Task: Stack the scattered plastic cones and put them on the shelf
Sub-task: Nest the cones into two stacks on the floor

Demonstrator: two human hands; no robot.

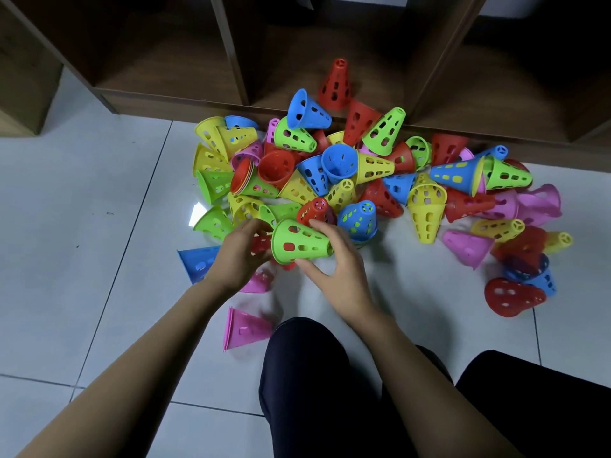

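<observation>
Pale glossy floor tiles (99,193) with thin grey joints run up to a dark brown wooden shelf (172,100) whose open compartments stand at floor level. Against its base lies the heap of cones (344,166) in red, blue, yellow, green and pink, all perforated, with one upright cone (335,84) already in a compartment. The right hand (337,269) grips a green cone (302,241) lying sideways above the tiles. The left hand (238,259) curls round a red cone (261,243) at its wide mouth. Dark-trousered knees (304,375) rest below.
</observation>
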